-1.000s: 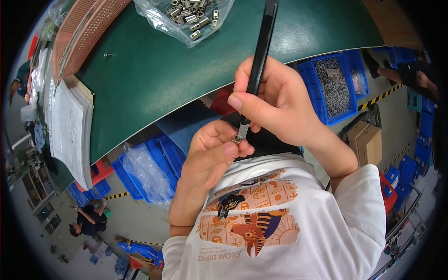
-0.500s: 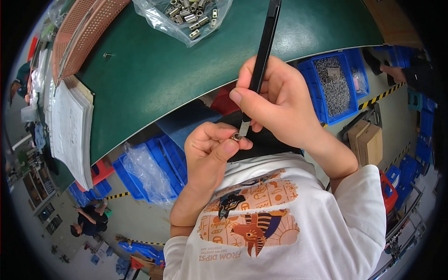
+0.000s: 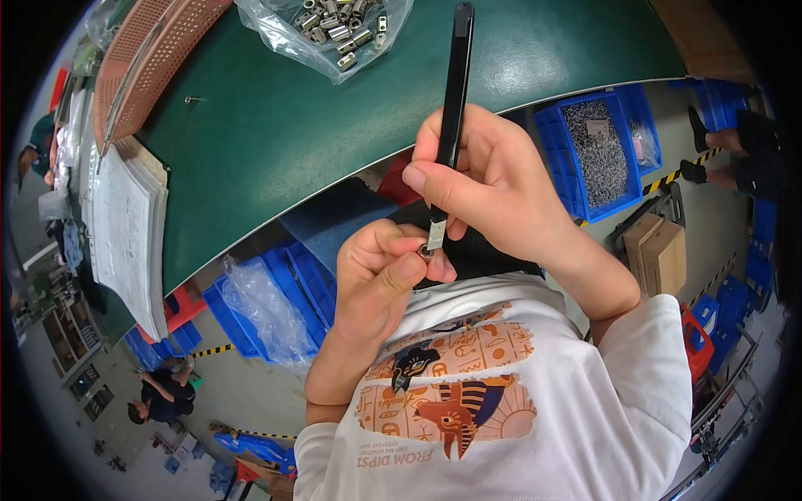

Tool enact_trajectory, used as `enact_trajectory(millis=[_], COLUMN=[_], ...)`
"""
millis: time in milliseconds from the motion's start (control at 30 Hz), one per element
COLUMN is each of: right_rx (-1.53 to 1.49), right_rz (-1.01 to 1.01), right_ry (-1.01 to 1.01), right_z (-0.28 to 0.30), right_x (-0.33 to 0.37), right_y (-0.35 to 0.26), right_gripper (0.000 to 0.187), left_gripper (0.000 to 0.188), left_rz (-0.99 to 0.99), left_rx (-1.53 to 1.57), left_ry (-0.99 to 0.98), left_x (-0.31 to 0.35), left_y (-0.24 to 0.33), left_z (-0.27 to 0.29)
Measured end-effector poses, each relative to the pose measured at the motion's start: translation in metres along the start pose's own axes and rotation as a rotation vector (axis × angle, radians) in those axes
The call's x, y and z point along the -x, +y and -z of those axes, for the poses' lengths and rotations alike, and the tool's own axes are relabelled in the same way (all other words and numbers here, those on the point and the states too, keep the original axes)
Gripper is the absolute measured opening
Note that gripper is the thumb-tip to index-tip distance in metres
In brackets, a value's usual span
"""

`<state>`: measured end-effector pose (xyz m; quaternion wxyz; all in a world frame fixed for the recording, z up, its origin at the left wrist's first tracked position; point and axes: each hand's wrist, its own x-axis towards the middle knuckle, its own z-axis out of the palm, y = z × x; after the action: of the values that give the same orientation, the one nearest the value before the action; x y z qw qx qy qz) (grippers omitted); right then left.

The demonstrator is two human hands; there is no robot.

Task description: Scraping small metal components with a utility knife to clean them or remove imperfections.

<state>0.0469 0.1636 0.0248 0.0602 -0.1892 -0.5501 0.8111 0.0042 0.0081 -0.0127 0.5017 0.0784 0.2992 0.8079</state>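
Observation:
My left hand [image 3: 373, 271] pinches a small shiny metal sleeve [image 3: 424, 251] between thumb and fingers, just in front of my shirt. In my right hand [image 3: 510, 188] is a slim black utility knife [image 3: 454, 100], gripped with the handle pointing up and away. Its short silver blade [image 3: 437, 234] reaches down to the sleeve's open end; whether the tip is inside the sleeve I cannot tell. Beyond my hands, a clear plastic bag [image 3: 288, 42] on the green table [image 3: 309, 125] holds several similar metal sleeves [image 3: 338, 32].
A pink perforated basket [image 3: 154, 63] and a stack of papers [image 3: 125, 242] stand at the table's left. One small metal piece [image 3: 192, 99] lies near them. Below the edge are blue bins [image 3: 280, 292], a bin of small metal parts [image 3: 595, 154] and cardboard boxes [image 3: 656, 253]. Other people are farther off.
The knife has tilted more upright, its top moving left and nearer. My right hand has shifted slightly left, and the blade now overlaps the sleeve's opening more.

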Motion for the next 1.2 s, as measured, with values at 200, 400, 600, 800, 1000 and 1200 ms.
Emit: enact_trajectory(millis=[200, 400, 600, 800, 1000, 1200], right_rx=[-0.014, 0.037, -0.078, -0.205, -0.221, -0.138], right_rz=[0.007, -0.018, 0.004, 0.026, -0.025, 0.232], right_ry=[-0.006, -0.1, -0.187, -0.279, -0.391, -0.375], right_z=[-0.0004, 0.0015, 0.0008, 0.0025, 0.0051, 0.0078], right_x=[0.0, -0.0004, 0.0009, -0.0001, -0.0022, -0.0056], right_y=[0.0006, -0.0025, -0.0044, -0.0017, -0.0017, 0.0019], right_gripper=[0.013, 0.011, 0.009, 0.014, 0.015, 0.013], left_gripper=[0.008, 0.008, 0.009, 0.014, 0.014, 0.016], left_rz=[0.033, 0.107, 0.17, 0.266, 0.347, 0.373], left_rx=[0.016, 0.078, 0.095, 0.172, 0.279, 0.38], left_ry=[-0.021, -0.034, -0.034, -0.114, -0.095, -0.117], left_x=[-0.0004, 0.0023, 0.0039, 0.0048, 0.0073, 0.0032], left_y=[0.0015, 0.0025, 0.0059, 0.0055, 0.0045, 0.0066], left_z=[-0.0013, 0.0011, -0.0037, 0.0002, 0.0005, -0.0017])
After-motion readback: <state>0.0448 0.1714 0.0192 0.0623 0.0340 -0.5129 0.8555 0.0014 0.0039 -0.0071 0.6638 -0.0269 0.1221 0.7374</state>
